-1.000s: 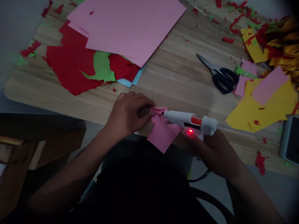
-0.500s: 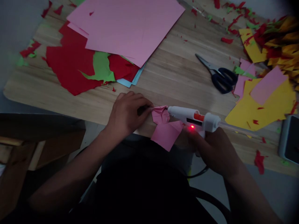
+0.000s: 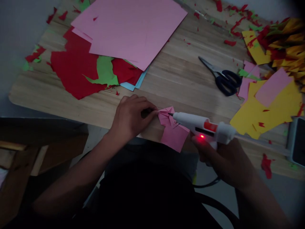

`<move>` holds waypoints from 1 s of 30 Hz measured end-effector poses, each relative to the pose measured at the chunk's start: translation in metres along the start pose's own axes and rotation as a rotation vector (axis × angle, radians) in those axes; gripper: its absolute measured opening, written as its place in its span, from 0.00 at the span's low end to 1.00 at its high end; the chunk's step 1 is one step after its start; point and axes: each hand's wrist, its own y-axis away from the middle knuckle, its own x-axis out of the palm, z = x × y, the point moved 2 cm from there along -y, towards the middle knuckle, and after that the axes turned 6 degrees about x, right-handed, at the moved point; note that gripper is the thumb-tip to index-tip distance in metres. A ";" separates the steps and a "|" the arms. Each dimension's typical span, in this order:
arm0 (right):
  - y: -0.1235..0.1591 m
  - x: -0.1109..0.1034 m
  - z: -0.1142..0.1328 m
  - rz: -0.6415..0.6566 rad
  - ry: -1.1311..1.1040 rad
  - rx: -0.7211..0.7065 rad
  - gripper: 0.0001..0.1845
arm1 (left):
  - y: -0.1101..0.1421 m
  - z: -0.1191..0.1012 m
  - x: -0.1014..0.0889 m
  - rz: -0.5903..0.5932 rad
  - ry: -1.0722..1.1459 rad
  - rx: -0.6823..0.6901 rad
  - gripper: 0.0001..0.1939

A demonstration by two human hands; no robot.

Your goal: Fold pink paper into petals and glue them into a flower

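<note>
My left hand (image 3: 133,114) pinches the left corner of a folded pink paper piece (image 3: 175,136) at the table's front edge. The piece has creased folds at its top, and its lower flap hangs past the edge. In my right hand (image 3: 221,156) is a white glue gun (image 3: 194,122), gripped by its handle, with a red light lit on its side. The dark nozzle tip lies over the creased folds; whether it touches them I cannot tell. A clear glue stick runs out of the gun's back end.
Scissors (image 3: 222,78) with dark handles lie beyond the gun. Pink sheets (image 3: 133,28) cover red paper (image 3: 76,70) at the back left. Yellow paper (image 3: 252,105), pink scraps and a yellow-red paper heap (image 3: 289,47) are at the right, near a phone-like device (image 3: 297,140).
The glue gun's tip has moved from the top edge of the pink paper onto its creased folds, and the gun has shifted right and down. The paper has turned slightly in my left fingers.
</note>
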 end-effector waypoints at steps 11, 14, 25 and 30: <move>-0.015 0.016 0.006 0.113 0.056 -0.057 0.22 | 0.001 0.001 0.000 0.011 0.029 0.016 0.06; -0.016 0.015 0.008 0.123 0.087 -0.088 0.21 | 0.000 0.000 0.000 0.011 0.022 0.006 0.06; -0.011 0.009 0.006 0.156 0.178 -0.021 0.23 | 0.000 0.000 0.000 0.004 0.010 -0.001 0.05; -0.009 0.009 0.003 0.128 0.124 -0.033 0.23 | 0.000 0.000 0.000 0.004 0.008 0.006 0.05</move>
